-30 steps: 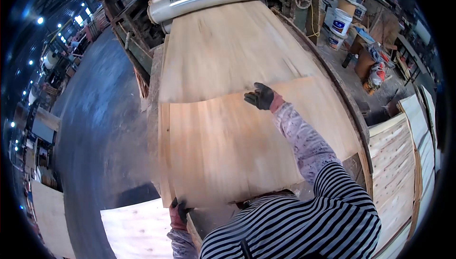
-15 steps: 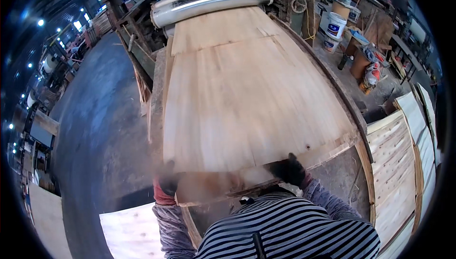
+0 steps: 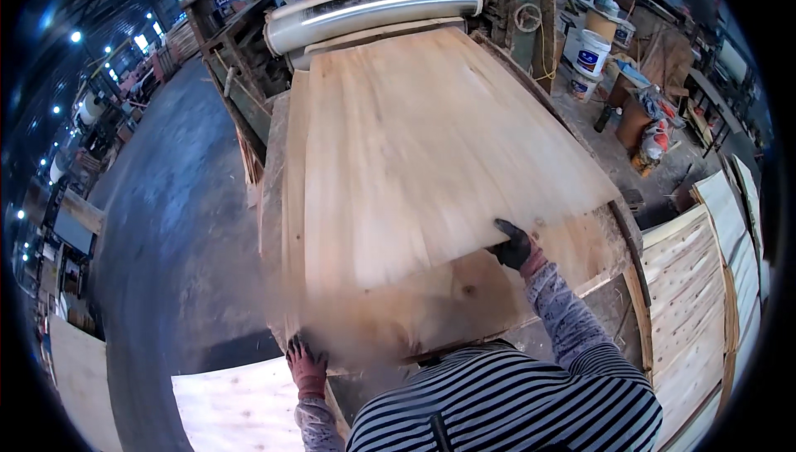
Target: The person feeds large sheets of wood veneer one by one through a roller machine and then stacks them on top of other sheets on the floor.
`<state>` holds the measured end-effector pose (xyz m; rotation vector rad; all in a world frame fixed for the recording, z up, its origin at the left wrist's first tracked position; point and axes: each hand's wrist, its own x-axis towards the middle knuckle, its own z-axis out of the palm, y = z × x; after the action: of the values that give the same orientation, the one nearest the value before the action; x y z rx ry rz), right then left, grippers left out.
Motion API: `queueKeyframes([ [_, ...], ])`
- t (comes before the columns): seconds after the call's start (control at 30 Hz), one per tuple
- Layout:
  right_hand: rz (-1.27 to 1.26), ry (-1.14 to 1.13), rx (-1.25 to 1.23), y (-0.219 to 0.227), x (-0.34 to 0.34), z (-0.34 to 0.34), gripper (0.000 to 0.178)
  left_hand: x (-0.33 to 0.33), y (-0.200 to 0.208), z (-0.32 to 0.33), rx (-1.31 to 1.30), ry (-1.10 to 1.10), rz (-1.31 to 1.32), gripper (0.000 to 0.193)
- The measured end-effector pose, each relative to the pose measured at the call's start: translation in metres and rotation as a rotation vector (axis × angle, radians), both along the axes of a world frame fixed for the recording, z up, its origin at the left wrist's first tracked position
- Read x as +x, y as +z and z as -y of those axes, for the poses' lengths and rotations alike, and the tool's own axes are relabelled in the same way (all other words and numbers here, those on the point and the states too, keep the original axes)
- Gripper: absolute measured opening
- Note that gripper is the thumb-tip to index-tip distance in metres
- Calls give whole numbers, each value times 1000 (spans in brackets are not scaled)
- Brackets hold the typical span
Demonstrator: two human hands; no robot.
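Observation:
A large pale wood veneer sheet (image 3: 431,145) lies over the bed in front of me, its far edge close to a long shiny roller (image 3: 373,6). My right hand (image 3: 516,246), in a dark glove, grips the sheet's near edge with the thumb on top; its other fingers are hidden beneath. Under that edge shows a browner veneer sheet (image 3: 468,290), partly blurred. My left hand (image 3: 307,362), gloved in dark and reddish fabric, is at the near left corner of the stack, away from the top sheet, fingers apart and holding nothing.
Stacked veneer sheets (image 3: 688,303) stand at the right, and a white sheet (image 3: 232,406) lies low at the left. A machine frame with a handwheel (image 3: 527,17) flanks the roller. White buckets (image 3: 590,54) stand on the floor beyond. Someone is partly visible behind the roller.
The top sheet has slid away from me toward the roller, and the sheet ahead of it has mostly gone in. My right hand has moved forward with it; my left has let go and dropped back.

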<state>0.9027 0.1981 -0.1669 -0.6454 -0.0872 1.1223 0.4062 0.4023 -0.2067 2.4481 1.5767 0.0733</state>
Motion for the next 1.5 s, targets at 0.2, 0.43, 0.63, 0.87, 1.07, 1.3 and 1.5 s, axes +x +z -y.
queueKeyframes([
  [0.2, 145, -33, 65, 15, 47, -45, 28, 10, 19, 1, -356, 199, 1086, 44],
  [0.43, 337, 4, -8, -26, 129, -115, 28, 20, 78, 31, -845, 380, 1338, 51],
  [0.63, -357, -115, 216, 7, 123, -158, 25, 1, 31, 20, -603, 464, 1205, 34],
  [0.87, -100, 289, 144, 20, -18, -75, 32, 4, 36, -11, -209, -34, 866, 31],
  [1.07, -131, 816, -136, 0, -136, 45, 55, 65, 134, -42, -339, -203, 1103, 31],
  [1.3, -254, 117, 55, -21, -157, 62, 50, 34, 173, -47, 118, -546, 836, 42],
  [1.5, 154, 70, 64, -64, -117, 49, 41, -11, 60, -69, 241, -591, 477, 40],
])
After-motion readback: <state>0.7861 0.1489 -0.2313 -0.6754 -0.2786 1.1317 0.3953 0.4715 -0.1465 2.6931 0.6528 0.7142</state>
